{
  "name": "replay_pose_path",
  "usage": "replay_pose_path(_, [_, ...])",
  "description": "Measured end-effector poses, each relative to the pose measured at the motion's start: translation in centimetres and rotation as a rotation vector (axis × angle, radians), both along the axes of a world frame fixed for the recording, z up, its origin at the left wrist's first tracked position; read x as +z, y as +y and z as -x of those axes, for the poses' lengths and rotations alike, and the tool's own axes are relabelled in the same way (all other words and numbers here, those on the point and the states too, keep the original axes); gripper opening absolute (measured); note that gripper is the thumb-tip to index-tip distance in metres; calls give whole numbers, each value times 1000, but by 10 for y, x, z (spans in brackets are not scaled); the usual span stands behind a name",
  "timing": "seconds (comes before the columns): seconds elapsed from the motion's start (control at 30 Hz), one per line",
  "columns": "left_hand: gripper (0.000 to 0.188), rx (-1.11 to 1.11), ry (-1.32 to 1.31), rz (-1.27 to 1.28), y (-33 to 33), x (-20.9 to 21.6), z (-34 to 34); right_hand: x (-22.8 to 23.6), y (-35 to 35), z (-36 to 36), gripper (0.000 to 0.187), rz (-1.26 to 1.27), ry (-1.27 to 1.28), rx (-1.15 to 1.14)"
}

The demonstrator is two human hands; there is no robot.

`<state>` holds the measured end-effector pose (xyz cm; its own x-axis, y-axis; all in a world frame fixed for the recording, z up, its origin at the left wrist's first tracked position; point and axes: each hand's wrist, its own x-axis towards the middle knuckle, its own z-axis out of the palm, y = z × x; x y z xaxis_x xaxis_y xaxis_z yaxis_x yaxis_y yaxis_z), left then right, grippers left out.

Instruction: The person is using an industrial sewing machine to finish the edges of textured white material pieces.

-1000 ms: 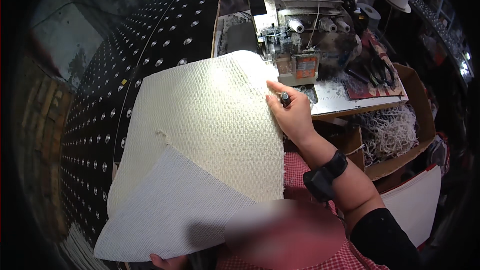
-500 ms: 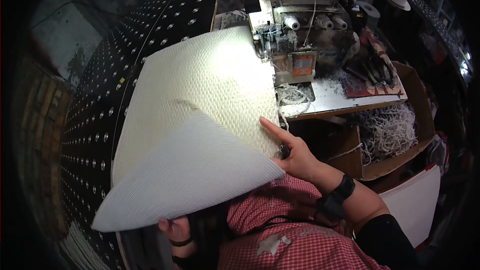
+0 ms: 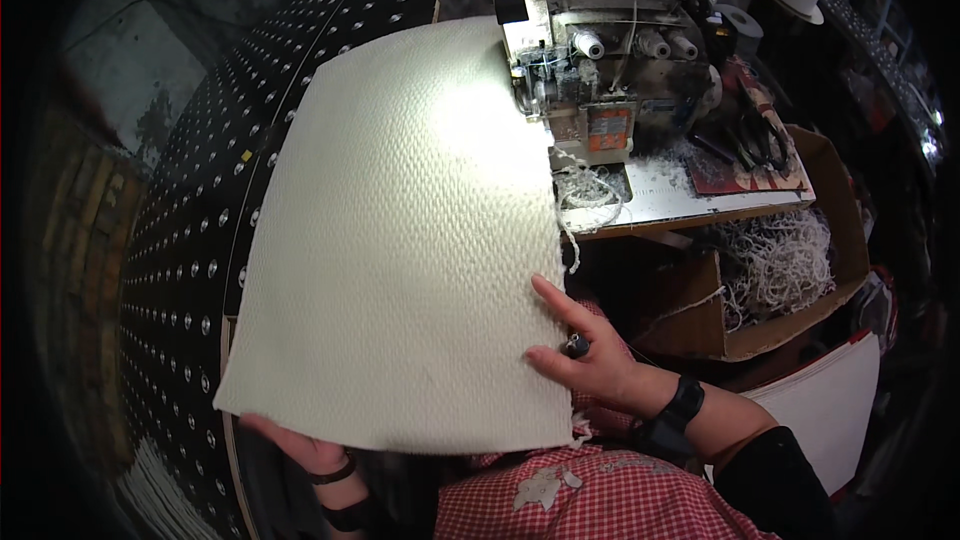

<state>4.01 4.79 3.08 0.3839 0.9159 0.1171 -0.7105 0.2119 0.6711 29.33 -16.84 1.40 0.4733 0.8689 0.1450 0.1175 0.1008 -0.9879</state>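
Observation:
A cream-white woven mat (image 3: 400,270) lies flat on the table, its far right edge at the sewing machine's needle area. The overlock sewing machine (image 3: 610,60) lights that part brightly. My right hand (image 3: 590,360) is open at the mat's right edge, index finger and thumb spread over its surface. A small dark ring-like device (image 3: 576,344) sits on one of its fingers. At the near left corner, my left hand (image 3: 300,445) has its fingers stretched along and partly beneath the near edge, so some of them are hidden.
Loose white thread (image 3: 590,188) trails by the machine. Black-handled scissors (image 3: 765,140) rest on the machine table. A cardboard box (image 3: 770,342) of thread scraps stands right, above a white panel (image 3: 820,410). A dark studded surface (image 3: 185,270) runs along the left.
The mat's folded-over near part, showing its greyish underside, has been laid flat. My left hand has shifted left along the near edge. My right hand has moved slightly nearer to me.

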Motion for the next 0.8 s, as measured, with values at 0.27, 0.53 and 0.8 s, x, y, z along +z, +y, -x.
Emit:
replay_pose_path(0.27, [54, 16, 388, 33, 35, 25, -45, -6, -1, 0, 61, -67, -21, -106])
replay_pose_path(0.53, [51, 59, 485, -34, 73, 43, -100, -6, 5, -5, 35, -131, -158, -322])
replay_pose_path(0.8, [41, 41, 457, -64, 126, 47, -149, -7, 8, -9, 26, -142, -87, -371])
